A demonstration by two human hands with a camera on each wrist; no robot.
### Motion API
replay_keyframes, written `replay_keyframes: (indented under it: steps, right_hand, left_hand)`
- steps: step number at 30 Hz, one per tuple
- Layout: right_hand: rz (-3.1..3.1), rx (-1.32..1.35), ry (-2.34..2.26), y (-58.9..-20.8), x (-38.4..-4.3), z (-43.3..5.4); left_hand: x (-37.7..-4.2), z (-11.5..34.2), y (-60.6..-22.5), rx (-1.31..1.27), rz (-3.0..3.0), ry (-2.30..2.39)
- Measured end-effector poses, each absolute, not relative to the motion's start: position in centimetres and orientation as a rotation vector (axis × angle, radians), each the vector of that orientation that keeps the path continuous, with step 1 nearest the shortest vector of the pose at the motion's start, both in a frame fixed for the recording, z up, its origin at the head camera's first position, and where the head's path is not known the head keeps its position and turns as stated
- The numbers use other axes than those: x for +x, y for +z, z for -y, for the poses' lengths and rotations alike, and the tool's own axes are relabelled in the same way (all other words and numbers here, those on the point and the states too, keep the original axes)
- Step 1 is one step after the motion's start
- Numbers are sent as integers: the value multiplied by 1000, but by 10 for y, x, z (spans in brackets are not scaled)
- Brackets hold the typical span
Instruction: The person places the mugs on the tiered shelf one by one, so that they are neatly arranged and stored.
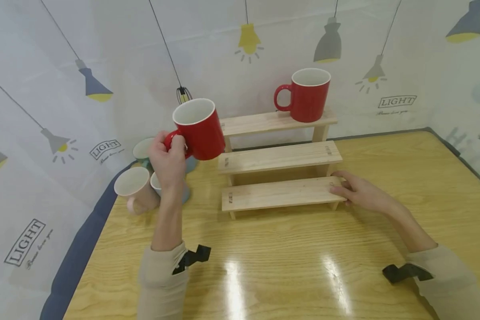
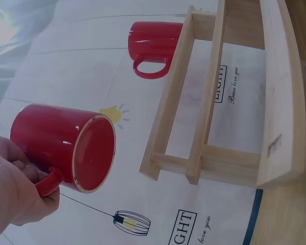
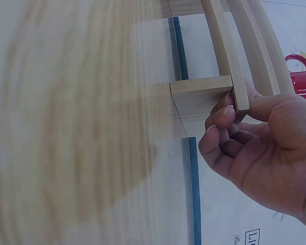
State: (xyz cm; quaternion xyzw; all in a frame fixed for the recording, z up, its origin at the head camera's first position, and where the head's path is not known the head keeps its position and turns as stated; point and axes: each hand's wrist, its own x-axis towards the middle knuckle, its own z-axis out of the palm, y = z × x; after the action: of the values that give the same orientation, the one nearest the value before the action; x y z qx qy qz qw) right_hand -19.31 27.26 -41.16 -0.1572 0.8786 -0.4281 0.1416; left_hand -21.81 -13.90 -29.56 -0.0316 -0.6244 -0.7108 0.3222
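Note:
My left hand grips a red mug by its handle, up in the air left of the wooden three-step rack. In the left wrist view the mug's red base faces the camera. A second red mug stands at the right of the rack's top step, its handle to the left. My right hand pinches the right end of the lowest step, thumb on top and fingers curled beneath, as the right wrist view shows at the board's end.
Left of the rack, a pale pink mug, a green mug and a light blue mug stand close together, partly behind my left arm. A lamp-print cloth hangs behind the wooden table.

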Motion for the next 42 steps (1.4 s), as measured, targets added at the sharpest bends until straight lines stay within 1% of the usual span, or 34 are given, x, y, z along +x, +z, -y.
replay_keyframes:
  steps: [12, 27, 42]
  right_hand:
    - [-2521, -453, -1261, -413, -193, -274]
    - [-2524, -471, -1268, -413, -192, -274]
    - [-2526, -471, -1258, -413, -193, -275]
  left_hand:
    - [-248, 114, -290, -141, 1693, -1856]
    - [-284, 95, -296, -219, 1763, -1865]
    - [-313, 80, -302, -287, 1857, -2003]
